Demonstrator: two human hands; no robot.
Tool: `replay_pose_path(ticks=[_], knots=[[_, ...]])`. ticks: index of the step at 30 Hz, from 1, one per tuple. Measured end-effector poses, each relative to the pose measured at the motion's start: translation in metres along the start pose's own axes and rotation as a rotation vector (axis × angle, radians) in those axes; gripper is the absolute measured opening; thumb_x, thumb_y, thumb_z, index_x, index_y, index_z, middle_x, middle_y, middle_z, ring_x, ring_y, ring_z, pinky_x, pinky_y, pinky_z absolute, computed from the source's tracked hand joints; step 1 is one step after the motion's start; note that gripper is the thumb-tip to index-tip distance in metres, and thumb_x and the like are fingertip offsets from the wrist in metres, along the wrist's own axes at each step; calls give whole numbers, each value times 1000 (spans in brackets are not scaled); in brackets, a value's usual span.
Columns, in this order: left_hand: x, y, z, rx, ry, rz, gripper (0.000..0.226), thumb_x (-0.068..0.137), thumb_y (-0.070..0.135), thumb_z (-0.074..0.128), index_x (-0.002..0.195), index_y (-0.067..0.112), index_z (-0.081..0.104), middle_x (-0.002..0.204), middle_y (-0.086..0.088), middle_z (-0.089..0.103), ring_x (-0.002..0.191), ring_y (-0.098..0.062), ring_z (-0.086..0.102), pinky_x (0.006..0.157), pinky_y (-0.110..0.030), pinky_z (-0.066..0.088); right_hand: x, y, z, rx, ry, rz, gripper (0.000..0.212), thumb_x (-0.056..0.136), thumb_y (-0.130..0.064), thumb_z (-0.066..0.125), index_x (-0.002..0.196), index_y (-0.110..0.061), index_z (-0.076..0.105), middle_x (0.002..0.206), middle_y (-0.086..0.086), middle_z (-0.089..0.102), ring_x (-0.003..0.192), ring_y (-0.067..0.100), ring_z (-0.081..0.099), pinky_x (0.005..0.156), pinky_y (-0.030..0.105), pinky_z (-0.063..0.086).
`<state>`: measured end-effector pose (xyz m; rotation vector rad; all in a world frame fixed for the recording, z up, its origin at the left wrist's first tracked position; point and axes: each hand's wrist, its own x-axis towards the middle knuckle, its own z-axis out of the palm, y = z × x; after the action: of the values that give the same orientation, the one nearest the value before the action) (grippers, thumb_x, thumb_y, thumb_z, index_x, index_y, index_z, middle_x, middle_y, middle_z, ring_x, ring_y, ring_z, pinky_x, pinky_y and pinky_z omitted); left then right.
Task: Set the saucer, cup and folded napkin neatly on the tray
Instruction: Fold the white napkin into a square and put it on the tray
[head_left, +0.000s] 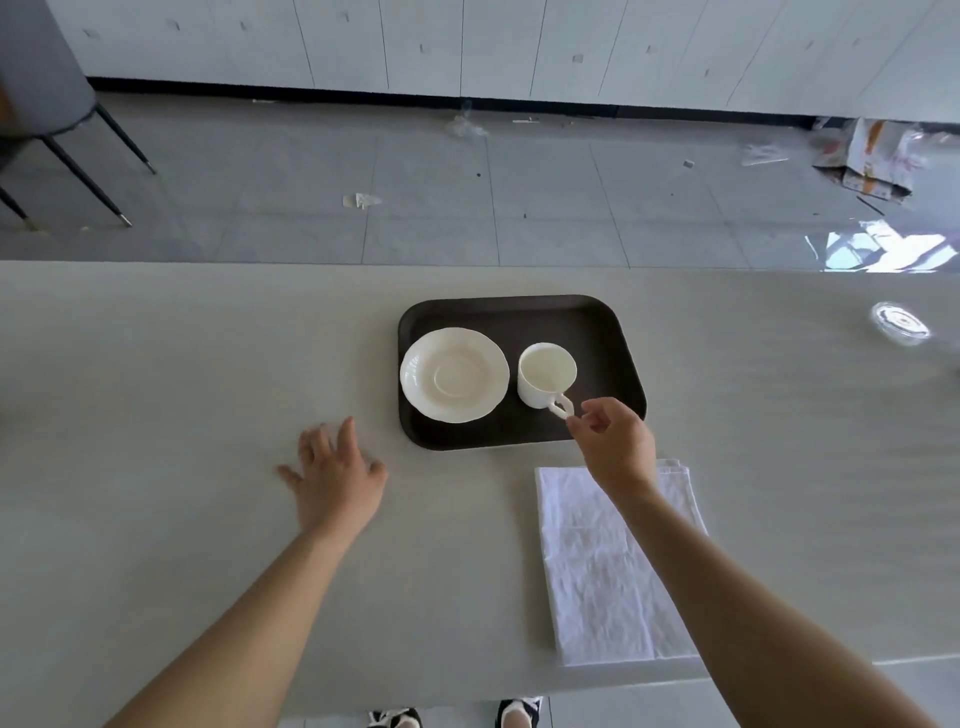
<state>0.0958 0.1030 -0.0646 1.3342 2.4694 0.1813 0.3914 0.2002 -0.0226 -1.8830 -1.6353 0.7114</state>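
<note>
A dark tray (519, 312) sits near the middle of a pale grey table (156, 364), toward its far edge. On the tray's left half lies a white saucer (454, 375), and just to its right stands a white cup (545, 374), upright and apart from the saucer, its handle turned toward the person. The right hand (615, 441) reaches over the tray's near right corner, thumb and forefinger pinched at the cup's handle; whether they truly grip it or only touch it is hard to tell. The left hand (335, 475) rests flat on the table with fingers spread, holding nothing, just left of the tray's near corner. The folded white napkin (602, 566) lies on the table, off the tray and nearer the person, with the right forearm crossing over its upper right part. Nothing sits between the napkin and the tray but bare tabletop. At the table's far right stands a clear plastic lid (900, 323) or small container, blurred. Beyond the table is a glossy grey tiled floor (545, 197) strewn with scraps of paper and plastic, with torn cardboard (872, 161) at the far right and bright window light reflected below it. A grey chair (47, 78) with thin dark legs stands at the far left, and pale wall panels (519, 47) run along the back. The person's shoes (514, 712) show below the table's near edge.
</note>
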Motion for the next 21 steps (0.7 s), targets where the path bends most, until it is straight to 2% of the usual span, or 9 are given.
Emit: replay_pose_path(ticks=[2,4,8,10,15,17,21], knots=[[-21,14,-2,-45,39,122,54,82,23,64,133,11,50,130,-18,50,127,-39,38,100,-54,38,-9,8,-8,-2,-34,22,21,87,-24,73,106,-15,71,89,-1,72,82,18,67,75,32,56],[-47,27,3,-75,49,249,44,78,18,66,121,11,60,110,-14,59,111,-38,50,88,-46,46,-23,20,-17,0,-70,38,20,90,-24,70,108,-16,71,92,-2,72,84,16,66,76,30,55],[-91,61,18,-93,-27,442,34,80,29,69,112,16,65,98,-7,65,95,-34,59,78,-42,48,-51,51,-37,-16,-69,31,16,90,-17,69,106,-14,73,93,-1,71,87,17,68,80,34,58],[-103,75,26,-60,-28,507,34,82,40,66,109,19,66,95,-5,66,93,-32,60,76,-42,47,-63,66,-45,-47,-81,34,17,90,-16,69,107,-15,72,99,-3,71,89,15,69,76,30,56],[-111,108,39,159,-135,511,58,84,70,39,114,25,59,110,-1,57,107,-25,49,87,-43,41,-84,95,-61,-198,-58,-103,23,86,-11,74,108,-14,74,113,2,71,98,24,68,82,29,54],[-110,121,42,173,-131,489,58,82,72,41,109,24,59,109,-1,56,107,-25,48,86,-43,39,-87,101,-64,-271,-49,-177,26,82,-9,79,107,-13,75,112,3,72,102,27,65,80,28,50],[-104,142,46,117,-112,428,53,76,70,56,99,22,60,103,1,58,103,-24,50,82,-39,38,-91,109,-71,-383,-28,-248,38,78,-18,84,114,-14,73,120,3,70,112,29,61,83,39,58]])
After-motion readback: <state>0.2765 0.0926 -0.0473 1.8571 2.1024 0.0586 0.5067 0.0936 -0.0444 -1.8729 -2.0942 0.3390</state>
